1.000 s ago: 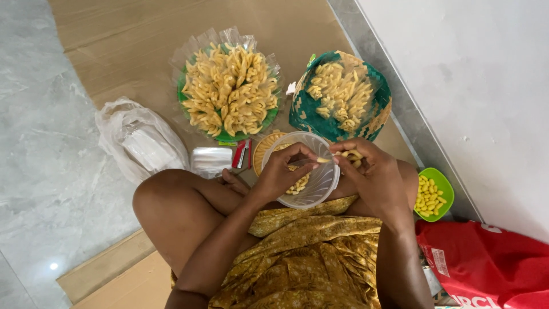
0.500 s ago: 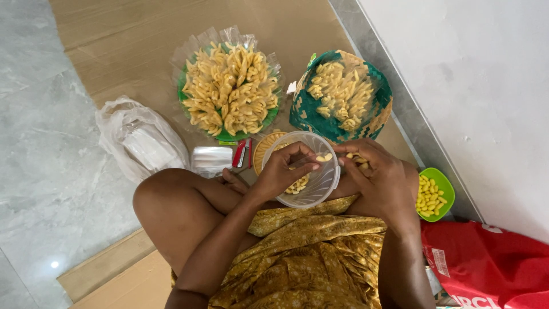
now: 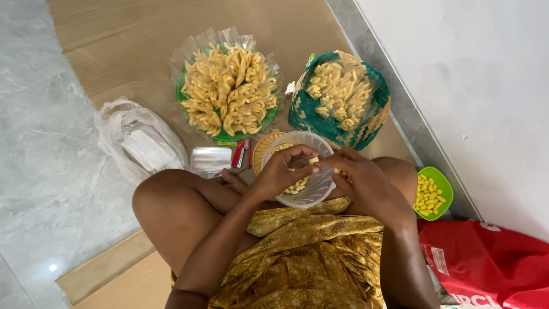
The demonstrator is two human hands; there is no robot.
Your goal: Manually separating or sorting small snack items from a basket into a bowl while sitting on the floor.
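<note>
I sit cross-legged on the floor over a clear plastic bowl (image 3: 309, 195) of small yellow snack pieces. My left hand (image 3: 283, 171) and my right hand (image 3: 357, 182) meet above the bowl, fingertips pinched together on one small yellow piece (image 3: 314, 161). Beyond the bowl stand a green plate (image 3: 243, 136) lined with clear film and heaped with yellow twisted snacks, and a green woven basket (image 3: 311, 121) holding more of them.
A crumpled white plastic bag (image 3: 137, 140) lies to the left, with a stack of clear wrappers (image 3: 210, 160) and a red packet (image 3: 240, 153) beside it. A small green bowl (image 3: 443, 189) of yellow pieces and a red bag (image 3: 486, 257) sit at right near the white wall (image 3: 474, 86).
My right hand has moved left over the bowl and the two hands' fingertips have closed together on the piece. The plates and bags have not moved.
</note>
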